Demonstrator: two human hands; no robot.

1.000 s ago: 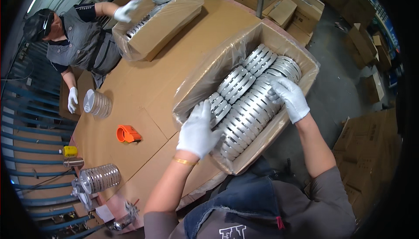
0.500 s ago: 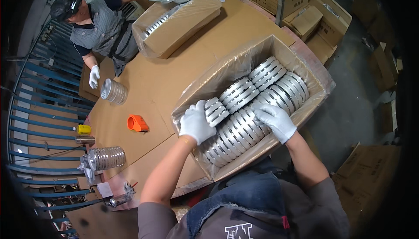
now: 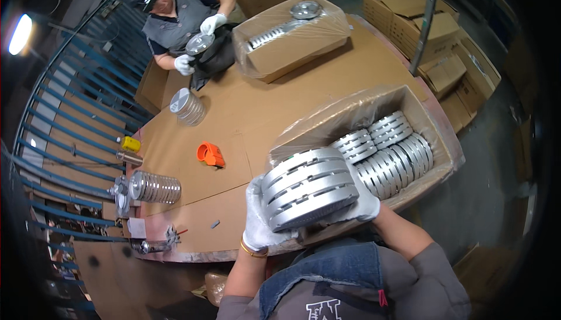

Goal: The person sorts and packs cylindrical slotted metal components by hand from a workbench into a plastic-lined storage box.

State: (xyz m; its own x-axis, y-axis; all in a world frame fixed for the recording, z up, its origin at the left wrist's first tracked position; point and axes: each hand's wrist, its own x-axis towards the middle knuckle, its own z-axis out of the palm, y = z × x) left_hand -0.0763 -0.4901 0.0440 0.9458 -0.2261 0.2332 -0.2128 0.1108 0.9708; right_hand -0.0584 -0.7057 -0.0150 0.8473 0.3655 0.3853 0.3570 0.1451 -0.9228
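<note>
Between my two white-gloved hands is a stack of silver slotted metal rings, raised over the near left part of the lined carton. My left hand is wrapped round the stack's left side. On the right side my right hand grips the same stack, its fingers partly hidden behind the metal. More slotted metal rings lie on edge in rows inside the carton, under a clear plastic liner. The held stack covers the carton's left end from sight.
Across the cardboard-covered table, a co-worker holds a round metal part beside another lined carton. An orange plastic tool, a ring stack and another stack stand leftward. Cartons are piled beyond a post.
My hands have lifted a ring stack up from the carton toward me. The co-worker's hands have left the far carton and now hold a round metal part. The view has shifted.
</note>
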